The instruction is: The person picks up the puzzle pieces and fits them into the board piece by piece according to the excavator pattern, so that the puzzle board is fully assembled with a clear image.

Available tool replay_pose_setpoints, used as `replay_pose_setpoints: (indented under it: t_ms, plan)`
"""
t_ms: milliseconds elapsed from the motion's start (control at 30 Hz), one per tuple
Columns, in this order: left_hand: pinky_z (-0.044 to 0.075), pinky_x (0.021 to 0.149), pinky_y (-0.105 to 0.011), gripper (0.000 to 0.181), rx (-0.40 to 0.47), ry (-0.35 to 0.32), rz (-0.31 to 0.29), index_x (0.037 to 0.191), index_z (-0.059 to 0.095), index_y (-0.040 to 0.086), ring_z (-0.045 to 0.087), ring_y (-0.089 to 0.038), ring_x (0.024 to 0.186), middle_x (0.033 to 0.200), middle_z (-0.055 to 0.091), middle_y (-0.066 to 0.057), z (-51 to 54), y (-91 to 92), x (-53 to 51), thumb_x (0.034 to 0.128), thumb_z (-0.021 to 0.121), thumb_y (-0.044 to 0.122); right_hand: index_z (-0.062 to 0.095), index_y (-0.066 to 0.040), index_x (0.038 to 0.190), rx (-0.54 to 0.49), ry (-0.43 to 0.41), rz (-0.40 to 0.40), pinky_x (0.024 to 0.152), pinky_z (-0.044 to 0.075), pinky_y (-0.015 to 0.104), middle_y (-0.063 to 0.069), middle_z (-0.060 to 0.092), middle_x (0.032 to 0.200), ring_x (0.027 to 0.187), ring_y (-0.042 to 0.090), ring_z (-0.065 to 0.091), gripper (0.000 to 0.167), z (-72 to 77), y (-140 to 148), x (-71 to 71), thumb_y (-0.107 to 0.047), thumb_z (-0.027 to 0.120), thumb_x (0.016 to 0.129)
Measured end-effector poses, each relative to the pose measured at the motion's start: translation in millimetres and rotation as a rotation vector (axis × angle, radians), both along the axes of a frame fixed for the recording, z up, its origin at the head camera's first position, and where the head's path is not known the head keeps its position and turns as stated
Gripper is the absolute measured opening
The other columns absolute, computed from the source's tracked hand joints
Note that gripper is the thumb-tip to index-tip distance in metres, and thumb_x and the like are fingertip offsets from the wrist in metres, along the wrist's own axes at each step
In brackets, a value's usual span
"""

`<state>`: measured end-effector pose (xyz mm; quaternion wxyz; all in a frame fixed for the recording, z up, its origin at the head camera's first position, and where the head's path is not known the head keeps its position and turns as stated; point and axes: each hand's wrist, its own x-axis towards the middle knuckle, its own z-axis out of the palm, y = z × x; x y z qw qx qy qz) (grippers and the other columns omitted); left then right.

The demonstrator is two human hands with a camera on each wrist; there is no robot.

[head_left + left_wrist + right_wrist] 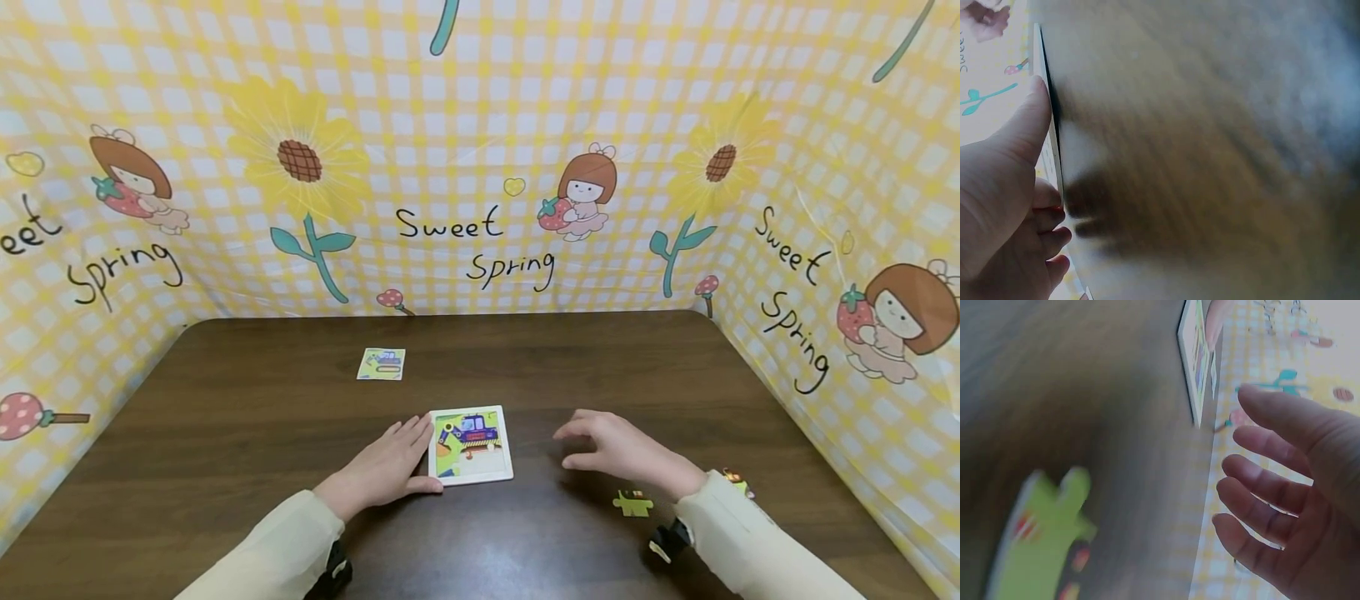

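Note:
A white-framed jigsaw puzzle (471,446) with a purple digger picture lies on the brown table; a pale patch shows in its lower right. My left hand (390,468) rests along the frame's left side, thumb at the near corner and fingers straight. To the right of the puzzle, my right hand (618,450) hovers above the table with relaxed, parted fingers and nothing between them. A green puzzle piece (633,503) lies just below the right wrist; it also shows large and blurred in the right wrist view. Another puzzle piece (738,482) is partly hidden behind the right sleeve.
A small square picture card (381,364) with a similar digger lies farther back, left of the puzzle. Checked yellow cloth (465,167) stands as a wall round the back and sides of the table (570,367).

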<state>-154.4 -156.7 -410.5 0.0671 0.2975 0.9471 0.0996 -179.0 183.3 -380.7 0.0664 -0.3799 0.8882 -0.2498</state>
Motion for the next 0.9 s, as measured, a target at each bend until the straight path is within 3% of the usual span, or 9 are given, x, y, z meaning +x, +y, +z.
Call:
replay_pose_setpoints:
  t_ms: [167, 400, 667, 900]
  plan:
    - [0.023, 0.104, -0.049, 0.085, -0.001, 0.000, 0.005, 0.135, 0.034, -0.014, 0.028, -0.040, 0.129, 0.141, 0.029, -0.028, 0.7, -0.3, 0.2, 0.0849, 0.057, 0.052, 0.065, -0.005, 0.109, 0.007, -0.050, -0.008, 0.074, 0.049, 0.033, -0.002, 0.058, 0.098, 0.090, 0.017, 0.058, 0.032, -4.3, 29.1, 6.2, -0.023, 0.070, 0.083]
    - [0.023, 0.104, -0.048, 0.085, -0.010, -0.004, 0.015, 0.135, 0.034, -0.013, 0.028, -0.039, 0.130, 0.142, 0.029, -0.027, 0.2, 0.3, -0.3, 0.0847, 0.057, 0.052, 0.065, -0.008, 0.104, 0.021, -0.046, 0.010, 0.068, 0.047, 0.029, -0.007, 0.057, 0.092, 0.080, 0.011, 0.054, 0.034, -10.9, 60.8, 16.2, -0.030, 0.073, 0.079]
    - [0.023, 0.104, -0.048, 0.085, -0.013, -0.004, 0.015, 0.135, 0.034, -0.013, 0.027, -0.039, 0.130, 0.142, 0.029, -0.026, 1.0, 1.1, -0.4, 0.0850, 0.057, 0.052, 0.056, -0.017, 0.086, 0.068, -0.061, -0.015, 0.061, 0.042, 0.023, -0.011, 0.047, 0.078, 0.070, 0.006, 0.046, 0.031, -15.1, 80.2, 27.7, -0.031, 0.079, 0.071]
    - [0.022, 0.105, -0.047, 0.085, -0.018, -0.020, 0.030, 0.135, 0.034, -0.012, 0.027, -0.038, 0.131, 0.143, 0.029, -0.026, 0.9, 2.0, -0.3, 0.0846, 0.057, 0.052, 0.053, -0.018, 0.083, 0.077, -0.048, -0.012, 0.058, 0.040, 0.023, -0.013, 0.045, 0.075, 0.068, 0.005, 0.045, 0.030, -18.3, 87.0, 32.8, -0.028, 0.079, 0.070]
